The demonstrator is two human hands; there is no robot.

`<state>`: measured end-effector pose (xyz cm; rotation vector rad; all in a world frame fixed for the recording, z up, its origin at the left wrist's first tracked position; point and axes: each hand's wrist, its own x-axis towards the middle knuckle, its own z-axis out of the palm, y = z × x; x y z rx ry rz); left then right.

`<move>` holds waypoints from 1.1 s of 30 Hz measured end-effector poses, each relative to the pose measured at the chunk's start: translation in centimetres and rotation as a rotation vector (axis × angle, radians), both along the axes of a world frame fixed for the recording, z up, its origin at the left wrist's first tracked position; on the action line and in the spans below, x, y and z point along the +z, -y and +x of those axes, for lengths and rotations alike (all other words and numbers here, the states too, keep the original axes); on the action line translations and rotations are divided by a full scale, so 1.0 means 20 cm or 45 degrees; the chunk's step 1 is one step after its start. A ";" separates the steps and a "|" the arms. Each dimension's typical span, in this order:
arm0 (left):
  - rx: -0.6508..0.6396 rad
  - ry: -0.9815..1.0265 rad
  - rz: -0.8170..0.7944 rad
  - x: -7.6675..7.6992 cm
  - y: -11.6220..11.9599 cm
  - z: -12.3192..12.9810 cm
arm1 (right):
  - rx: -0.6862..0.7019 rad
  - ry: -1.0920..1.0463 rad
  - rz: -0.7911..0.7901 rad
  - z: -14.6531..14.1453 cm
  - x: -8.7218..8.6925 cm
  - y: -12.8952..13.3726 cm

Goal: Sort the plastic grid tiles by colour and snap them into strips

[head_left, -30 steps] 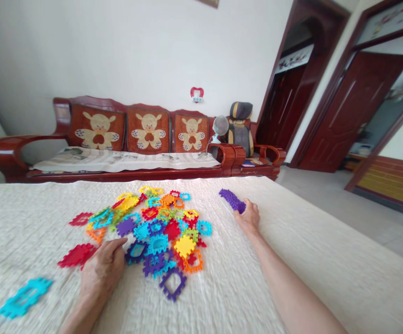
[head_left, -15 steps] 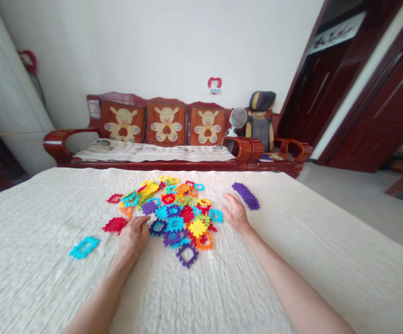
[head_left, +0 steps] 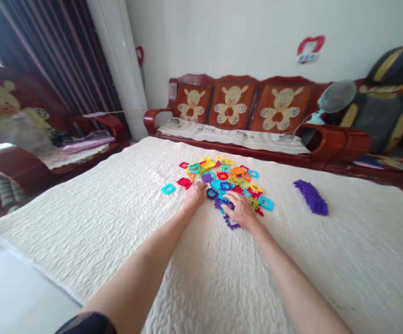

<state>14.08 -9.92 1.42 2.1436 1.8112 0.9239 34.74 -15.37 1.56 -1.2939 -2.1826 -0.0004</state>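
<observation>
A loose heap of colourful plastic interlocking tiles (head_left: 217, 184), some solid and some with open middles, lies on the cream quilted cover. At its left edge rests my left hand (head_left: 196, 195), fingers curled in; whatever they pinch is hidden. My right hand (head_left: 242, 209) reaches over the near side of the heap with its fingers apart, above purple and blue tiles. A purple frame tile (head_left: 231, 223) shows partly beneath it. Left of the heap lie a red tile (head_left: 184, 183) and a cyan tile (head_left: 168, 189). To the right is a curved row of purple tiles (head_left: 311, 198) set close together.
The quilted cover (head_left: 118, 204) spreads over the whole table. Behind it stands a wooden sofa (head_left: 243, 141) with bear cushions (head_left: 231, 103). A small fan (head_left: 336, 97) and a padded massage seat (head_left: 379, 116) are at the right. Another wooden chair (head_left: 113, 125) stands left.
The view has turned left, bringing in the curtain and left chair. My right hand has moved from beside the heap to over its near side. My left hand stays at the left edge.
</observation>
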 end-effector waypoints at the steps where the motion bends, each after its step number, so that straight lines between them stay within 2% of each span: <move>1: -0.004 0.006 0.002 0.00 0.00 0.00 | -0.021 0.018 0.013 0.00 -0.01 0.00; 6: -0.015 0.028 0.002 -0.01 -0.01 -0.01 | -0.119 -0.063 0.129 0.02 -0.04 0.02; 9: -0.010 0.030 -0.006 0.00 -0.01 -0.01 | -0.100 -0.109 0.175 0.03 -0.03 0.03; 13: -0.019 0.023 0.004 0.01 -0.01 0.00 | -0.010 -0.005 0.130 0.01 -0.01 0.06; 16: -0.032 0.017 0.025 0.01 -0.01 0.01 | -0.043 0.014 0.105 0.00 0.00 0.07; 27: -0.043 -0.009 0.008 -0.02 -0.03 -0.01 | -0.022 -0.232 0.165 0.05 -0.01 0.03; 33: -0.059 0.047 0.031 -0.02 -0.03 -0.01 | -0.125 -0.265 0.248 0.06 -0.01 0.02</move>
